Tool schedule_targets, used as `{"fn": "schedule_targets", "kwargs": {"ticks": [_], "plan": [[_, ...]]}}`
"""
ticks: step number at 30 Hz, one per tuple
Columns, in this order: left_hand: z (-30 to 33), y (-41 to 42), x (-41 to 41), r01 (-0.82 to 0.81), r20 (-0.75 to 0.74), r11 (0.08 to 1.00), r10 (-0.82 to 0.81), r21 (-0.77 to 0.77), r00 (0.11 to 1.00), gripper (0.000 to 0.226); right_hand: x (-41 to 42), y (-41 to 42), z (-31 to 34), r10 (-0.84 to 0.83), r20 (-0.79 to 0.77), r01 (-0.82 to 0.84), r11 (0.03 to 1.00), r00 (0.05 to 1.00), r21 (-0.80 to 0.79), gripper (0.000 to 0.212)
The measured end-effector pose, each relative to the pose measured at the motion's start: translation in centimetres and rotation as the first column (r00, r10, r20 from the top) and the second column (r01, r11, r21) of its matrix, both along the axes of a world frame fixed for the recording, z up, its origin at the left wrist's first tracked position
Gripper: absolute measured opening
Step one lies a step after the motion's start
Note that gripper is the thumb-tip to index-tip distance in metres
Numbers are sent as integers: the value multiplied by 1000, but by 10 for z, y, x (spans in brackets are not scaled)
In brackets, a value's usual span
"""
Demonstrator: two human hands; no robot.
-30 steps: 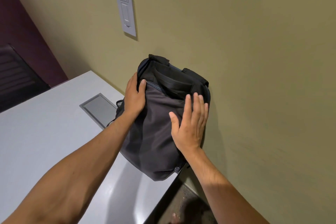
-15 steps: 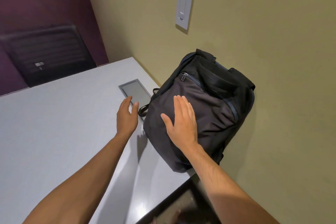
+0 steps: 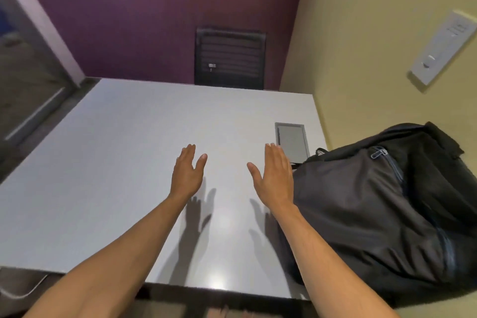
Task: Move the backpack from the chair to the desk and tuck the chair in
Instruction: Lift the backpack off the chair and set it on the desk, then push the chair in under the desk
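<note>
Head view: backpack (image 3: 382, 214) upright on desk (image 3: 103, 162), top toward wall; both hands (image 3: 185, 175) flat, empty.

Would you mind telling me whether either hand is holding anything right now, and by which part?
Nothing is held. The left hand and right hand are open above the desk; the backpack sits free.

I see the backpack (image 3: 382, 214) on the desk (image 3: 116, 162), at its right edge against the wall (image 3: 374, 46); a chair (image 3: 229, 59) stands behind the desk.
</note>
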State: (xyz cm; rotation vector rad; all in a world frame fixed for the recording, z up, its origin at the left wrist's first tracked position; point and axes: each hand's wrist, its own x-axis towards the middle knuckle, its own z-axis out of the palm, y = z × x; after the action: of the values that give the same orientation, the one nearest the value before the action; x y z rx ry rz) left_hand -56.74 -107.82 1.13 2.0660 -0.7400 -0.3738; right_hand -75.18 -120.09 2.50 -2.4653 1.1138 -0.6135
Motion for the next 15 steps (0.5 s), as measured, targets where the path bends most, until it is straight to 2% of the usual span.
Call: {"fn": "schedule_targets", "kwargs": {"ticks": [9,15], "plan": [[-16,118,-4,-318,-14,946,319,61,948,62,63,55,-10,375,-15,-375,927,927,25,71],[-20,205,-18,-542,-39,836,547,87,836,63,100,129,-16,599,-26,-598,800,800,44,79]]}}
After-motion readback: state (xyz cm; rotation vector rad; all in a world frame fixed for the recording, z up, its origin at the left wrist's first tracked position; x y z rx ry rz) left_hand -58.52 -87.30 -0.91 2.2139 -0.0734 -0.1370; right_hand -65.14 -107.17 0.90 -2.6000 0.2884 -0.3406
